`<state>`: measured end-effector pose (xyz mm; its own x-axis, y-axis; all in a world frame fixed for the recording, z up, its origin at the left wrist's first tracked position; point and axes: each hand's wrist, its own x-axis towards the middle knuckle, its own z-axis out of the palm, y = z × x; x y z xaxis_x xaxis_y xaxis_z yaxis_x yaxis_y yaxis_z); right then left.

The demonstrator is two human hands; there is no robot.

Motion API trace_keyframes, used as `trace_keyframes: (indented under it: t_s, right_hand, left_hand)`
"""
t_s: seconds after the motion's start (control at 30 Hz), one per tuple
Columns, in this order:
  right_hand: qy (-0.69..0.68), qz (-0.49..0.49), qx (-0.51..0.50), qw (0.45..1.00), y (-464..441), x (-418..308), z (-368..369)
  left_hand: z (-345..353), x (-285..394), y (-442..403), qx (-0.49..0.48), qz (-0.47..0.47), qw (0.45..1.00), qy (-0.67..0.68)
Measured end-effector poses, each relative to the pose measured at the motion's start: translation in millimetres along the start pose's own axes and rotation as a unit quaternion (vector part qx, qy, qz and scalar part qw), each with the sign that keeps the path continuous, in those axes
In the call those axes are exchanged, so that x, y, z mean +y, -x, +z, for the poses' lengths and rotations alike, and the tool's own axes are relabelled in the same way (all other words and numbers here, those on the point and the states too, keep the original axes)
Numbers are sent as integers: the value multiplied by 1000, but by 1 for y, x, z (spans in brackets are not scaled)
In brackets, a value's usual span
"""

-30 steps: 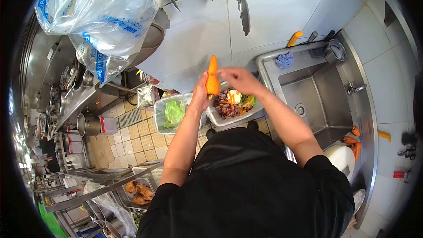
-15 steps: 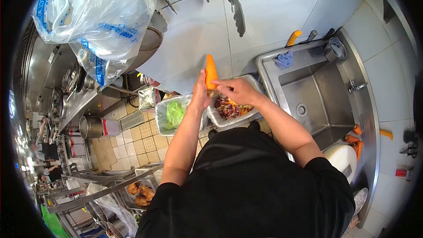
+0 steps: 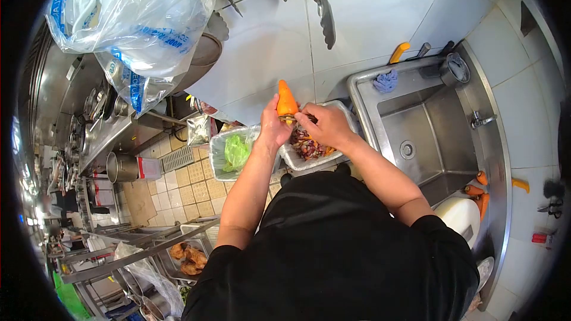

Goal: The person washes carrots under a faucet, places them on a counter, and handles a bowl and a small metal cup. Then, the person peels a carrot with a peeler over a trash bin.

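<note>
My left hand (image 3: 273, 125) is closed around the lower part of an orange carrot (image 3: 287, 100), whose tip points up and away from me. My right hand (image 3: 329, 125) grips a small dark peeler (image 3: 310, 117), its head lying across the carrot close to my left fingers. Both hands are above a lined bin (image 3: 309, 167) that contains dark red and orange vegetable scraps (image 3: 310, 147). A second lined bin (image 3: 215, 157) stands beside it on the left, with a light green plastic bag or leaves inside.
To the right is a steel sink (image 3: 410, 125) with a tap (image 3: 482, 118) and a blue cloth (image 3: 386, 81). Several carrots (image 3: 483, 205) lie on its near right ledge beside a white round block (image 3: 461, 217). Tongs (image 3: 324, 15) and a plastic bag (image 3: 143, 30) hang ahead.
The peeler has moved across the carrot near its lower end, and my right hand has shifted slightly. The carrot has dropped a little toward me and turned slightly.
</note>
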<state>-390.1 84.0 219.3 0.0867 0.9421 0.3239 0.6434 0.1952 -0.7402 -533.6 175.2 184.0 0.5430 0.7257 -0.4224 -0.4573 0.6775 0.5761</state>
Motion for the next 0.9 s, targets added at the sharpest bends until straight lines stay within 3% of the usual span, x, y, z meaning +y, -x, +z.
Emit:
trace_keyframes:
  t_s: [0.13, 0.33, 0.43, 0.5, 0.63, 0.9]
  right_hand:
    - [50, -15, 30, 998, -4, -1, -3]
    - [48, 4, -19, 999, -5, 6, -12]
    - [-3, 48, -26, 998, -12, 25, -9]
    - [-22, 136, 0, 990, -24, 42, -12]
    - [-10, 164, 8, 986, -27, 37, -9]
    - [-46, 108, -82, 990, -12, 3, -5]
  left_hand:
    - [-1, -7, -2, 14, 0, 1000, 25]
    - [6, -6, 6, 39, -12, 999, -15]
    - [-3, -1, 8, -44, -20, 995, -85]
    - [2, -5, 11, -52, -21, 994, -89]
    - [3, -6, 3, -58, -12, 997, -54]
    - [11, -2, -1, 21, -5, 999, -41]
